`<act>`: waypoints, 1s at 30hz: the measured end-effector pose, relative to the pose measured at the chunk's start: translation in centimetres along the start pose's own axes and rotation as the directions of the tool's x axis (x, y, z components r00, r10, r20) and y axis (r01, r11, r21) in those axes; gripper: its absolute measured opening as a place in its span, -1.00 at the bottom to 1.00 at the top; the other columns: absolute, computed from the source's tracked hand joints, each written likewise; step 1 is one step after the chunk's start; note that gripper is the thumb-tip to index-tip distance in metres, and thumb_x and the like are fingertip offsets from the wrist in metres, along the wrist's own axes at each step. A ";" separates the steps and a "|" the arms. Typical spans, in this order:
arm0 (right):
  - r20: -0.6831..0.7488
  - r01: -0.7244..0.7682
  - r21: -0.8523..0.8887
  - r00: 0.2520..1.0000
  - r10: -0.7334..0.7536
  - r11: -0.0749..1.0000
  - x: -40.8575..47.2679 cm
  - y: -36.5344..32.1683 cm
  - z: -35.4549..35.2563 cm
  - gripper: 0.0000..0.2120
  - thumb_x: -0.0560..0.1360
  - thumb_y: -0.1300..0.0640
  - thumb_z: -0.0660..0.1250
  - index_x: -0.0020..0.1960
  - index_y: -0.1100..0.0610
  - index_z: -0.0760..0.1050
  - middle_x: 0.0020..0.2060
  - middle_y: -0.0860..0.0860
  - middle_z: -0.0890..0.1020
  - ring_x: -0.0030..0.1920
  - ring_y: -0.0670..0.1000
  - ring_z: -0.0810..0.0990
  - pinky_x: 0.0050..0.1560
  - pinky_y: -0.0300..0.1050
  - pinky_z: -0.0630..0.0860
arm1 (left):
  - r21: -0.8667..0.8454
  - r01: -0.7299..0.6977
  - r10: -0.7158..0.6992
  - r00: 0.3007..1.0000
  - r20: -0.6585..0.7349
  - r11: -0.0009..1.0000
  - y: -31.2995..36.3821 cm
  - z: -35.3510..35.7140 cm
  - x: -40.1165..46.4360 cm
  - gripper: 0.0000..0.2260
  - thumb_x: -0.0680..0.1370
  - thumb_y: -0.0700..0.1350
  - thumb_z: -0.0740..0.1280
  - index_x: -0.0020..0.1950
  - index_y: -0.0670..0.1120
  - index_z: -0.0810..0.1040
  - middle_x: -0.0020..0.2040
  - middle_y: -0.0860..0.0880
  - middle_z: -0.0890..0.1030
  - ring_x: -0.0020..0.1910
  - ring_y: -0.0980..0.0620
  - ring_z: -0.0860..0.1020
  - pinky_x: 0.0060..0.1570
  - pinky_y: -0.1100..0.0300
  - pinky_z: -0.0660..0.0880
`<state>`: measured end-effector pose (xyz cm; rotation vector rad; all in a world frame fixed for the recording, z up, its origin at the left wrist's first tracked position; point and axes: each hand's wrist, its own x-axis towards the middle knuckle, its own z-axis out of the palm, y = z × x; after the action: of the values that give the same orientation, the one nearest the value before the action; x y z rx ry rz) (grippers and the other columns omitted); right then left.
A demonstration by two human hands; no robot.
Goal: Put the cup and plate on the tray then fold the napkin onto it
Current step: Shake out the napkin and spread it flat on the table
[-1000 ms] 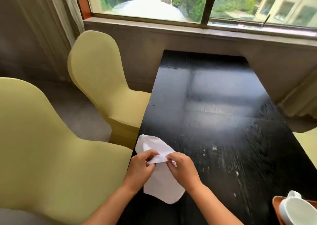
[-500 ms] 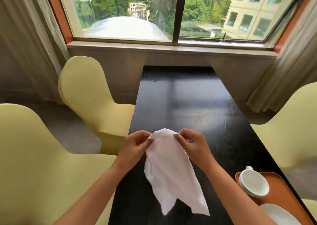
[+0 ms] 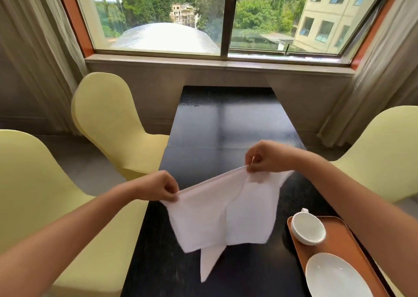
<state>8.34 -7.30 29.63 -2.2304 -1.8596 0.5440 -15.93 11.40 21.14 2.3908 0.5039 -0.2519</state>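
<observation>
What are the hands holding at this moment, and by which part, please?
The white napkin: the left hand and right hand each pinch its top edge.

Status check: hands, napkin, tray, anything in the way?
Left hand and right hand each pinch the napkin, spread above the table. Cup and plate on tray. Nothing blocking.

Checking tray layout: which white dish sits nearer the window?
The cup, at the tray's far end; the plate lies at the near end.

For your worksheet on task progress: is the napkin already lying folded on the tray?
No: the napkin hangs spread between the left hand and right hand over the table, beside the tray.
</observation>
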 end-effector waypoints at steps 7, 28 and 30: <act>-0.067 -0.264 -0.294 0.964 0.256 0.919 1.5 4.0 -3.0 -0.86 0.42 0.27 0.29 -0.09 0.23 0.61 -0.15 0.17 0.64 -0.17 0.09 0.54 -0.16 -0.14 0.42 | 0.217 0.099 0.016 0.881 -0.473 0.971 1.3 -7.0 3.4 -0.91 0.46 -0.27 0.37 -0.13 -0.21 0.68 -0.15 -0.14 0.69 -0.20 -0.01 0.57 -0.14 0.27 0.43; -0.664 -0.317 -0.487 0.740 -0.109 0.814 -4.1 5.1 6.3 -0.82 0.22 0.31 0.53 -0.36 0.15 0.54 -0.43 0.09 0.61 -0.38 0.14 0.58 -0.13 0.01 0.51 | 0.445 -0.030 0.354 0.655 -0.668 0.895 -0.6 -0.3 -1.3 -0.89 0.32 -0.38 0.49 -0.33 -0.21 0.63 -0.37 -0.15 0.64 -0.36 -0.18 0.58 -0.22 0.07 0.52; -0.593 -0.312 -0.486 0.804 -0.045 0.816 -5.7 6.0 11.6 -0.82 0.19 0.28 0.57 -0.33 0.13 0.58 -0.38 0.08 0.65 -0.33 0.12 0.62 -0.10 0.04 0.55 | 0.460 -0.044 0.340 0.737 -0.585 0.887 -2.6 4.1 -1.8 -0.85 0.26 -0.37 0.53 -0.35 -0.16 0.64 -0.38 -0.08 0.64 -0.40 -0.13 0.58 -0.21 0.16 0.51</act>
<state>8.42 -15.10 17.65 -2.4763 -1.6416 -0.7362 -18.87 10.03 17.13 2.9105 0.5296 0.6843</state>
